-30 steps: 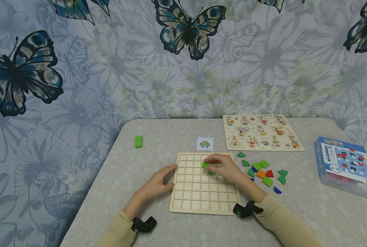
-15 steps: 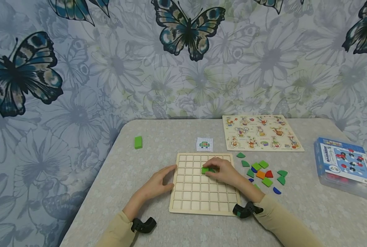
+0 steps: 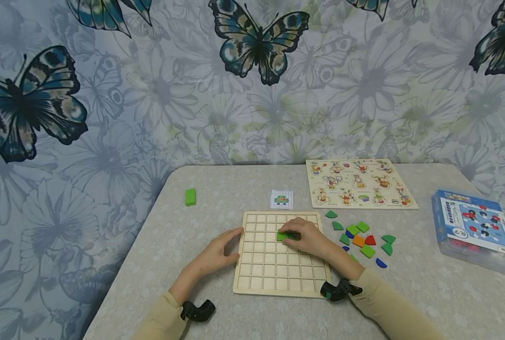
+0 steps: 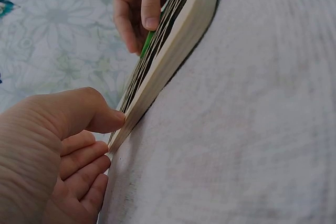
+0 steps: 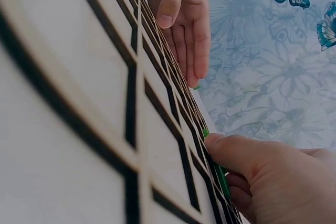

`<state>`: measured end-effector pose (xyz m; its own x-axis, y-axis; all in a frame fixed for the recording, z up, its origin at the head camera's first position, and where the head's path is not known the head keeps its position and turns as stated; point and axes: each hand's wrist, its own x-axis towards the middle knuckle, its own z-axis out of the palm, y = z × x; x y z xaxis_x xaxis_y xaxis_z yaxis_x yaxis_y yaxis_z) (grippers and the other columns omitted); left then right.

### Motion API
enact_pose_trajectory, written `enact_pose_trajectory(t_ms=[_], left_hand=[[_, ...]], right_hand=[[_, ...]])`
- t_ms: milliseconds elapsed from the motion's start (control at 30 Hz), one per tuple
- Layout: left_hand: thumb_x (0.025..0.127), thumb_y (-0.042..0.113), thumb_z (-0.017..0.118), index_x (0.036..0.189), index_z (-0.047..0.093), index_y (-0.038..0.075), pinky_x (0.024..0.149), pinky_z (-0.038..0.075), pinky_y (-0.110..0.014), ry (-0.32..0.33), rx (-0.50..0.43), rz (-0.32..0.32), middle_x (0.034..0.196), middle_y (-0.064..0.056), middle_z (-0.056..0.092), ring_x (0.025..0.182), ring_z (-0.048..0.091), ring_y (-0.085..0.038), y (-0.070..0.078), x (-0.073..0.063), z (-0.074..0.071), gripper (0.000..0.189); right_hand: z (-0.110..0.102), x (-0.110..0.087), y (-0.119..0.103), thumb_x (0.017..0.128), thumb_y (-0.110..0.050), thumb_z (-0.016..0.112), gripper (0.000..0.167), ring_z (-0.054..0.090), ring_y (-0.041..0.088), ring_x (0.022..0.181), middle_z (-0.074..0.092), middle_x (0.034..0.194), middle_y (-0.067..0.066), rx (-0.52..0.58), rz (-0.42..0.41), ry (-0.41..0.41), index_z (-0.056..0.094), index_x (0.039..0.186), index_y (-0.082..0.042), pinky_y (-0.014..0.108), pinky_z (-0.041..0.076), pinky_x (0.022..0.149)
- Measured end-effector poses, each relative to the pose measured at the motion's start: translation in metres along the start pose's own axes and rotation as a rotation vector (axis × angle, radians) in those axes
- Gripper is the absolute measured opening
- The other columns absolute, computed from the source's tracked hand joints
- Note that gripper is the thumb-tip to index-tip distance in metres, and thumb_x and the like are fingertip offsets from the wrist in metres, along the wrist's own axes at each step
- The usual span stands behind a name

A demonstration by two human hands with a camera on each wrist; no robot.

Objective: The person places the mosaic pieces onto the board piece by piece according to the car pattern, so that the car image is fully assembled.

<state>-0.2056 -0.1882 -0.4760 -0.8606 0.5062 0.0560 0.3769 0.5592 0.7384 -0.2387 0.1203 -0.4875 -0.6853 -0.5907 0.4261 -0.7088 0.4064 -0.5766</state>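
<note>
Item: my left hand (image 3: 218, 252), at the left edge of the wooden grid board (image 3: 269, 269); fingers (image 4: 84, 161) extended and relaxed, thumb touching the rim.
Item: my right hand (image 3: 311, 236), above the board's far half; thumb and forefinger pinching a light green square (image 3: 280, 236) low over the cells. Whether it is fully seated, I cannot tell.
Item: one darker green piece, on the board just right of that square, partly hidden by my fingers.
Item: the grid board itself, flat on the worktop (image 3: 158, 269), between my hands.
Item: small printed card (image 3: 281, 199), just beyond the board's far edge, bearing a coloured figure on a grid.
Item: loose pieces, right of the board, among them an orange square (image 3: 358, 241), a red piece (image 3: 370, 240) and a blue half-round (image 3: 381, 263).
Item: illustrated board (image 3: 346, 189), behind the loose pieces.
Item: blue-labelled box (image 3: 477, 226), far right.
Item: green block (image 3: 190, 197), far left, well apart.
</note>
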Motion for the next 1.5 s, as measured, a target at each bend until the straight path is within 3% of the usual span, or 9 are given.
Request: enact_pose_trajectory(t_ms=[300, 433, 533, 633, 767, 933, 1167, 1500], left_hand=[[0.084, 0.007, 0.065, 0.145, 0.035, 0.002, 0.108, 0.027, -0.049, 0.009, -0.004, 0.023, 0.146, -0.014, 0.036, 0.136, 0.029, -0.031, 0.000, -0.002, -0.001, 0.068], [0.084, 0.007, 0.065, 0.145, 0.035, 0.001, 0.107, 0.028, -0.050, 0.005, -0.002, 0.044, 0.146, -0.015, 0.036, 0.135, 0.030, -0.032, 0.000, -0.002, -0.001, 0.068], [0.084, 0.007, 0.065, 0.145, 0.034, 0.001, 0.107, 0.028, -0.050, -0.001, -0.007, 0.053, 0.146, -0.016, 0.036, 0.135, 0.029, -0.032, -0.001, -0.001, -0.001, 0.068], [0.084, 0.007, 0.065, 0.145, 0.034, 0.001, 0.107, 0.027, -0.049, -0.005, -0.003, 0.048, 0.146, -0.016, 0.036, 0.136, 0.029, -0.031, -0.002, 0.000, -0.001, 0.069], [0.084, 0.007, 0.065, 0.145, 0.034, 0.001, 0.107, 0.028, -0.049, 0.000, -0.003, 0.040, 0.146, -0.016, 0.036, 0.135, 0.029, -0.031, -0.002, 0.000, 0.000, 0.069], [0.084, 0.007, 0.065, 0.145, 0.035, 0.001, 0.107, 0.028, -0.049, 0.001, -0.002, 0.043, 0.146, -0.015, 0.036, 0.135, 0.030, -0.031, -0.002, -0.001, -0.001, 0.068], [0.085, 0.007, 0.064, 0.145, 0.034, 0.001, 0.107, 0.028, -0.049, -0.009, -0.010, 0.049, 0.146, -0.016, 0.036, 0.136, 0.029, -0.031, 0.000, -0.002, -0.001, 0.068], [0.085, 0.006, 0.064, 0.145, 0.035, 0.001, 0.108, 0.027, -0.049, -0.008, -0.009, 0.043, 0.146, -0.016, 0.036, 0.135, 0.030, -0.031, 0.000, -0.003, -0.001, 0.067]], right_hand=[[0.000, 0.002, -0.003, 0.084, -0.014, 0.072, 0.024, 0.059, 0.014, 0.093, 0.066, 0.105, 0.001, 0.071, 0.027, 0.025, 0.071, 0.107, -0.008, 0.027, 0.051, 0.074], [-0.009, 0.005, -0.011, 0.087, -0.014, 0.069, 0.027, 0.061, 0.023, 0.099, 0.065, 0.111, 0.008, 0.358, 0.191, 0.040, 0.068, 0.112, -0.004, 0.029, 0.052, 0.081], [-0.028, 0.009, -0.018, 0.089, -0.013, 0.065, 0.032, 0.059, 0.032, 0.107, 0.061, 0.119, 0.015, 0.598, 0.315, 0.063, 0.063, 0.118, 0.001, 0.037, 0.051, 0.086], [-0.056, 0.010, -0.017, 0.091, -0.014, 0.064, 0.036, 0.058, 0.030, 0.109, 0.058, 0.124, 0.018, 0.649, 0.357, 0.066, 0.060, 0.122, 0.004, 0.045, 0.048, 0.090], [-0.092, 0.002, -0.003, 0.091, -0.017, 0.063, 0.038, 0.061, 0.017, 0.104, 0.057, 0.125, 0.018, 0.535, 0.413, 0.100, 0.059, 0.123, 0.003, 0.044, 0.047, 0.090], [-0.115, -0.019, 0.018, 0.092, -0.022, 0.063, 0.039, 0.061, 0.018, 0.101, 0.058, 0.124, 0.018, 0.346, 0.509, 0.116, 0.059, 0.124, 0.000, 0.035, 0.050, 0.087], [-0.113, -0.040, 0.037, 0.092, -0.017, 0.062, 0.034, 0.061, 0.025, 0.100, 0.062, 0.117, 0.019, 0.179, 0.523, 0.079, 0.062, 0.121, 0.001, 0.027, 0.053, 0.078], [-0.101, -0.043, 0.048, 0.088, -0.002, 0.062, 0.031, 0.061, 0.032, 0.101, 0.063, 0.113, 0.014, -0.023, 0.487, -0.004, 0.064, 0.119, -0.003, 0.043, 0.051, 0.082]])
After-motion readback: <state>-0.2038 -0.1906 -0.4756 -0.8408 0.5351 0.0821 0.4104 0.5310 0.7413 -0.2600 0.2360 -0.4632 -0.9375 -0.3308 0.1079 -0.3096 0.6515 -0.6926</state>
